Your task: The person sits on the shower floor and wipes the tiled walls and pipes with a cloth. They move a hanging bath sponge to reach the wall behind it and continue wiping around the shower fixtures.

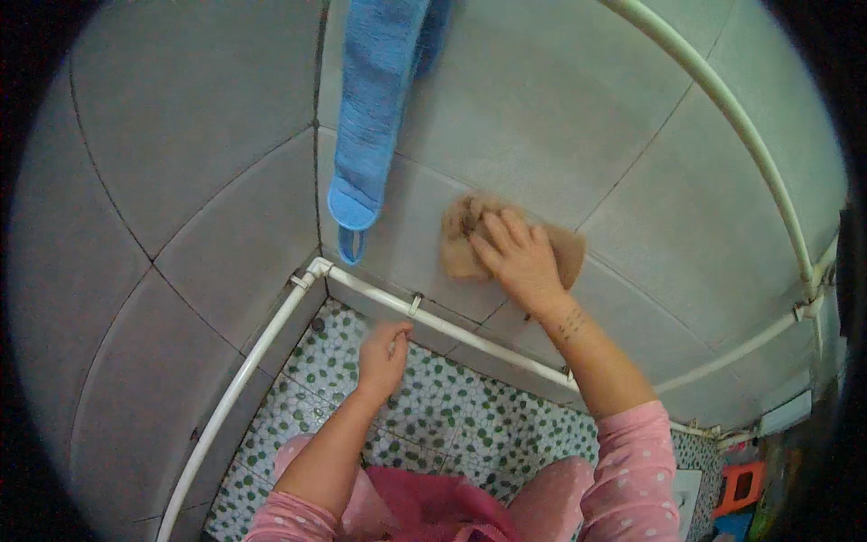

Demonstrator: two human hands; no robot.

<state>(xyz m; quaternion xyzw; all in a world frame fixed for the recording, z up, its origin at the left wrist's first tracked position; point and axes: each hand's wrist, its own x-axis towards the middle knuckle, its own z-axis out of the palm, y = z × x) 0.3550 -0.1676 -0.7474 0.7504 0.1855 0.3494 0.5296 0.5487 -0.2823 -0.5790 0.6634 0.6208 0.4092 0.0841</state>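
Note:
My right hand (525, 264) lies spread over a tan cloth (569, 254) and presses it to the grey tiled wall (521, 129). Dark smudges mark the cloth near my fingertips, and its edges look blurred. Lower and to the left, my left hand (385, 356) hangs in front of the white pipe (460, 329) that runs along the wall's foot. Its fingers are curled in, and I see nothing in them. A long blue scrubbing strap (369, 129) with a loop at its lower end hangs on the wall, left of the cloth.
White pipes follow the left wall (223, 413) and arch up the right side (738, 115). The floor (420, 400) has a green and white pebble pattern. An orange plastic stool (742, 484) and a white floor fixture (687, 501) are at the lower right.

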